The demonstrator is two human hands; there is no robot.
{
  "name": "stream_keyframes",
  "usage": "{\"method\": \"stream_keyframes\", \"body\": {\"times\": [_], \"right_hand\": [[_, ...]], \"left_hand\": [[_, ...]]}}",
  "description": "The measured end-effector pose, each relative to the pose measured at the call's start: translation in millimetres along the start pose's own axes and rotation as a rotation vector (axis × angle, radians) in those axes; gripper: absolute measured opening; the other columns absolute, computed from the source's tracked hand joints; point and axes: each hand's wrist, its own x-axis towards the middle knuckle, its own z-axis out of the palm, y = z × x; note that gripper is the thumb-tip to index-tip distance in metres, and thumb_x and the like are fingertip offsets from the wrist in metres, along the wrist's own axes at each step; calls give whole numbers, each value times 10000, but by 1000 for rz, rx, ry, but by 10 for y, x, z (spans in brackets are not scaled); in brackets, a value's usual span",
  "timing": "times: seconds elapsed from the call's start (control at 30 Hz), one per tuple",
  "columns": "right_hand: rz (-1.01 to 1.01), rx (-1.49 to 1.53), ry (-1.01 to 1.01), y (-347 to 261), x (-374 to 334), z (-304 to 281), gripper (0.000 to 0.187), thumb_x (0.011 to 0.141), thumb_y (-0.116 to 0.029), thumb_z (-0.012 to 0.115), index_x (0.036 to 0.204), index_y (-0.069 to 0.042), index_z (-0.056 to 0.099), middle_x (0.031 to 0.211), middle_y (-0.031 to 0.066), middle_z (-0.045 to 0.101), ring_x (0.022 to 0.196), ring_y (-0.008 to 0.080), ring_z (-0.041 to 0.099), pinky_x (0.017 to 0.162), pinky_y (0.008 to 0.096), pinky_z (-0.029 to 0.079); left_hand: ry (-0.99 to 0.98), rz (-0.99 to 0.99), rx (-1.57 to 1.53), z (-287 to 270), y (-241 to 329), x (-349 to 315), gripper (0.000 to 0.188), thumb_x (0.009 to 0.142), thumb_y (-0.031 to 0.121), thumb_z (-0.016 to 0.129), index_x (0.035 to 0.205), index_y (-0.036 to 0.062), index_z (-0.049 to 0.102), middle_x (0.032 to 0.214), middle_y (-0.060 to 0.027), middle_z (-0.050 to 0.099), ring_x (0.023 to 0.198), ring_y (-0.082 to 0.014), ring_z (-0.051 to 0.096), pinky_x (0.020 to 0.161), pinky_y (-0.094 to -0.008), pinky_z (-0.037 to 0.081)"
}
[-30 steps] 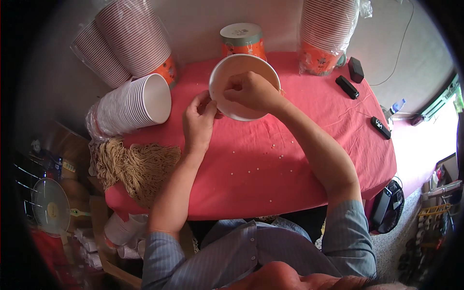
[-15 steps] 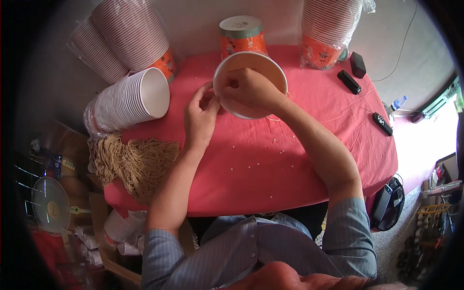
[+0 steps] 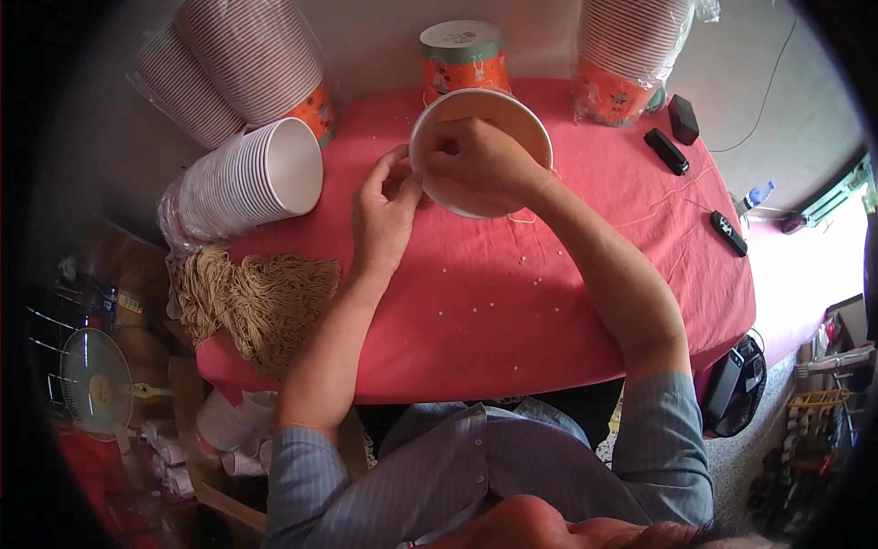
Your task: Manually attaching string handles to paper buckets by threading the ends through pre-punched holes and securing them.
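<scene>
Over the bench (image 3: 457, 343), your left grip (image 3: 386, 206) is pinching the rim of the paper bucket (image 3: 462, 194); your right grip (image 3: 482, 156) is curling inside, holding what I cannot tell. Probably light and dentable, it is needing gentle rim hold.

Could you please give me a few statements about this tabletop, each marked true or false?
1. The right hand is at the mouth of a white-rimmed tub. True.
2. The left hand rests on the tan strands. False: it is at the tub's rim.
3. The tan strands lie on the table's left side. True.
4. The tablecloth is blue. False: it is red.
5. An orange-walled container stands beyond the tub. True.
</scene>
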Motion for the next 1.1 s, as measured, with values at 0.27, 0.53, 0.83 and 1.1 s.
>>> {"method": "stream_keyframes", "body": {"times": [0.27,0.53,0.83,1.1], "right_hand": [[-5,-18,-5,21,17,-1,261,995,-287,707,1138,-89,798,1022,109,818,952,240,782,869,385,601],[-66,-10,-15,57,30,-15,236,980,-268,709,1093,-84,801,986,98,809,922,237,771,865,390,597],[-1,-7,-63,41,36,-42,228,975,-253,697,1071,-64,781,985,88,781,956,204,745,915,378,583],[16,-19,-70,145,83,-10,212,995,-231,682,1063,-51,770,978,59,770,941,168,716,928,364,572]], "left_hand": [[-14,-49,-28,27,82,-27,394,1047,2,664,1440,-6,660,1094,-60,740,941,-115,706,861,-290,603],[-31,-45,-50,16,41,-11,382,1054,46,676,1426,-36,646,1041,-94,753,920,-153,752,815,-312,661],[-48,-42,-92,24,44,-12,376,1055,69,688,1407,-57,653,1020,-86,767,876,-137,744,785,-298,640],[-47,-30,-91,16,40,-16,373,1042,78,700,1387,-55,657,1007,-79,771,857,-127,738,777,-298,630]]}}
